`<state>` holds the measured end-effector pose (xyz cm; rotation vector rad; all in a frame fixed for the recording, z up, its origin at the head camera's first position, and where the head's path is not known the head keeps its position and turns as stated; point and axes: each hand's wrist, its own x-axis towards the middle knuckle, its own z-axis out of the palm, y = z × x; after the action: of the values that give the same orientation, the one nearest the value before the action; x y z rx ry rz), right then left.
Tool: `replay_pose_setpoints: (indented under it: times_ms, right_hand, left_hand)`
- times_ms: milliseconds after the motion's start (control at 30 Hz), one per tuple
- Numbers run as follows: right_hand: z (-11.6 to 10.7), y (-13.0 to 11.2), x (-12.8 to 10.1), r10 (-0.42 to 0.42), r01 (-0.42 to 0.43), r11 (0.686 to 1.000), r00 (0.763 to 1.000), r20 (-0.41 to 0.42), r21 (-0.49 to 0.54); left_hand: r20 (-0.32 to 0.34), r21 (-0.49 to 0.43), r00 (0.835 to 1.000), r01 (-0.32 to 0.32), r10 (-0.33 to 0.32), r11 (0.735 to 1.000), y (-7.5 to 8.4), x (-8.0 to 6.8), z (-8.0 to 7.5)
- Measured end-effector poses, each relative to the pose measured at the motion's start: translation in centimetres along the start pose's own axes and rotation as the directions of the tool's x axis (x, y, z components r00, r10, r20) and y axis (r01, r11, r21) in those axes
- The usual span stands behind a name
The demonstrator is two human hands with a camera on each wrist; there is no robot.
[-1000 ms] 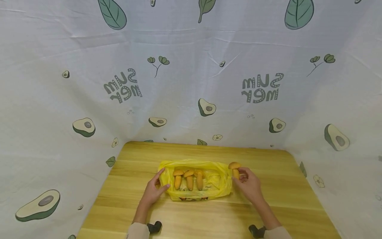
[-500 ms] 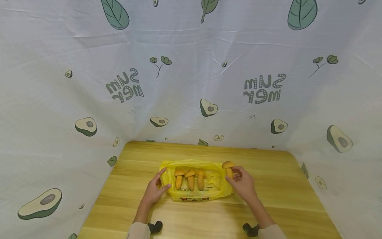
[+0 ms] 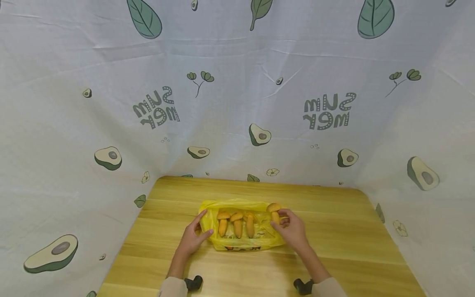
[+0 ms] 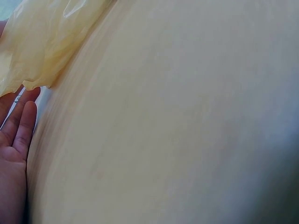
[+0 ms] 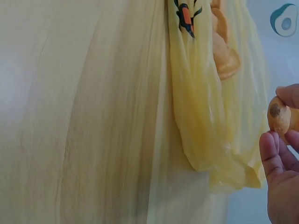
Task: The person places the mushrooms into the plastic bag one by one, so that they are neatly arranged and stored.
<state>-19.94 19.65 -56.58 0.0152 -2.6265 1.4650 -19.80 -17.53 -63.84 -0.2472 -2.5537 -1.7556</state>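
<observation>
A yellow plastic bag (image 3: 246,244) lies on the table with its mouth spread, and three orange mushrooms (image 3: 237,227) rest side by side in it, caps toward the far side. My left hand (image 3: 191,237) holds the bag's left end, thumb at the near side and index finger at the far side. In the left wrist view some of its fingers (image 4: 27,123) lie just below the bag's edge. My right hand (image 3: 293,231) pinches another orange mushroom (image 3: 274,208) by its stem, cap up, over the bag's right end. The right wrist view shows the stem's dark-spotted end.
The wooden table (image 3: 326,239) extends around the bag. Behind it and at both sides hangs a white curtain (image 3: 230,95) printed with avocados and leaves. Dark wrist-worn devices (image 3: 193,283) show beside both sleeves.
My right hand has moved left with the mushroom, from beside the bag's right edge to over its right end. The left hand and the mushrooms in the bag have hardly moved.
</observation>
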Motion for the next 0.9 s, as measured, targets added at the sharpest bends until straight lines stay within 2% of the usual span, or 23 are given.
replay_pose_setpoints:
  times_ms: [200, 633, 900]
  right_hand:
    - [1.1, -0.1, -0.3, 0.026, -0.026, 1.0, 0.999, 0.038, -0.001]
    - [3.0, 1.0, -0.3, 0.012, -0.012, 1.0, 0.997, 0.078, 0.0]
    - [3.6, 1.4, -0.4, 0.036, -0.031, 0.998, 0.996, 0.086, -0.054]
  left_hand:
    - [0.007, -0.011, 1.0, 0.003, -0.003, 1.0, 0.2, -0.1, 0.1]
    - [0.005, -0.009, 0.999, 0.036, -0.036, 0.999, 0.5, -0.2, 0.1]
    - [-0.001, -0.015, 1.0, 0.03, -0.03, 0.999, 0.5, -0.2, 0.1]
